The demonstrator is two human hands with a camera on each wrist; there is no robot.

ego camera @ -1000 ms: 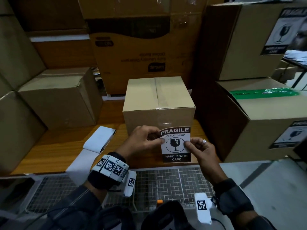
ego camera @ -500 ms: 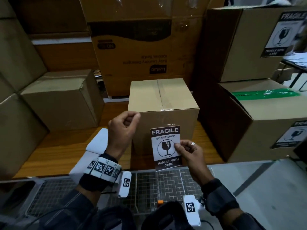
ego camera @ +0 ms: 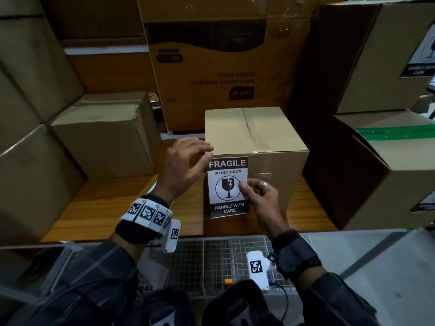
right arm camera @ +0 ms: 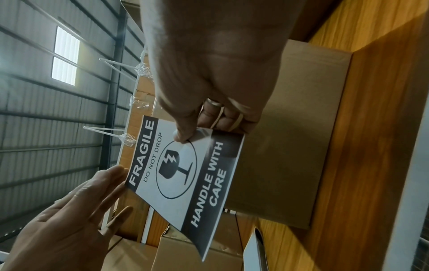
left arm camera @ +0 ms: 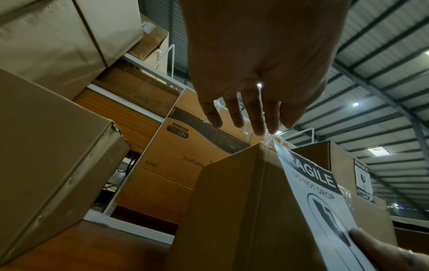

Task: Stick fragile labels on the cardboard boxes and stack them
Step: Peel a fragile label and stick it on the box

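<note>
A small taped cardboard box [ego camera: 254, 135] stands on the wooden shelf [ego camera: 106, 203], its front face towards me. My right hand [ego camera: 256, 194] pinches the right edge of a black-and-white fragile label [ego camera: 227, 187] and holds it against that front face. In the right wrist view the label [right arm camera: 185, 176] hangs from thumb and fingers, its lower end away from the box [right arm camera: 290, 128]. My left hand [ego camera: 186, 163] is open, fingers straight, fingertips at the label's top left corner near the box's upper edge. From the left wrist, the fingers [left arm camera: 239, 113] reach over the box corner [left arm camera: 232, 201].
Larger cardboard boxes close in on the left [ego camera: 103, 135], behind [ego camera: 211, 62] and on the right [ego camera: 376, 175]; two right-hand boxes carry fragile labels [ego camera: 421, 55]. White backing sheets [ego camera: 153, 269] lie under my left wrist. A wire-mesh surface [ego camera: 211, 255] runs along the front.
The right hand has raised the label from below the box up against its front face. The left hand, lifted away half a second ago, has opened and come back to the label's top corner.
</note>
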